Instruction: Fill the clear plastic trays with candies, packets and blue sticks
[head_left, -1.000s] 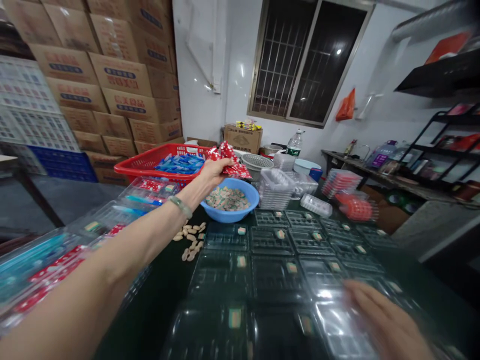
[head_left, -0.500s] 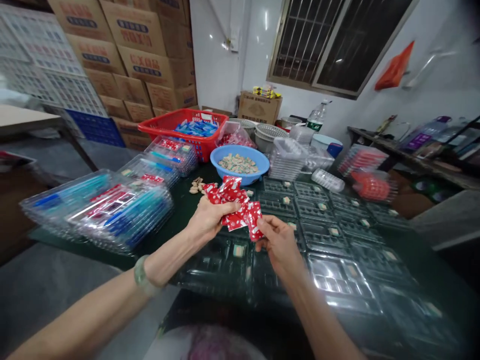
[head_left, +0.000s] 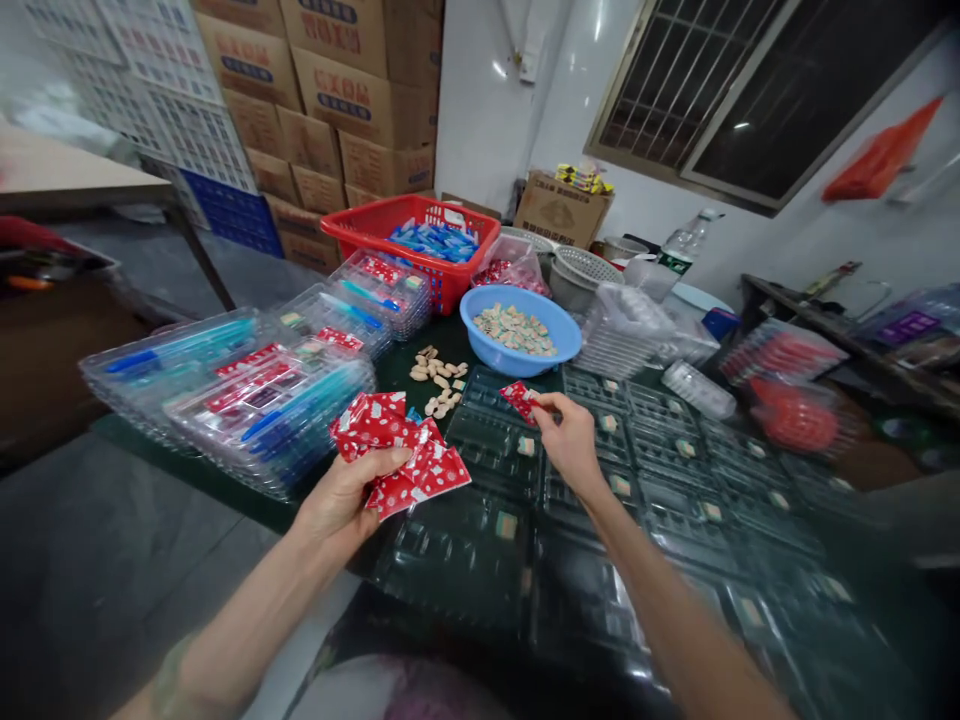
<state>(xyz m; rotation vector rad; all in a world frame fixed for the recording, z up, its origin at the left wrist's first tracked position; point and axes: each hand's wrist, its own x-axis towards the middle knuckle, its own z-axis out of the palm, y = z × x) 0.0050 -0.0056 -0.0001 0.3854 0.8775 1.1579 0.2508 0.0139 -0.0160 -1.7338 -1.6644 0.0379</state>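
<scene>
Parted from the left hand (head_left: 341, 495), whose fingers clutch several red packets (head_left: 409, 455), the right hand (head_left: 534, 402) pinches one packet (head_left: 516, 399) over the trays (head_left: 442, 565), where small blocks (head_left: 507, 525) already lie but I see no packets yet.

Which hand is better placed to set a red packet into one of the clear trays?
Probably the right: the right hand pinches what looks like a single red packet over the clear trays, while the left hand is occupied with a bunch of red packets near their left edge.
</scene>
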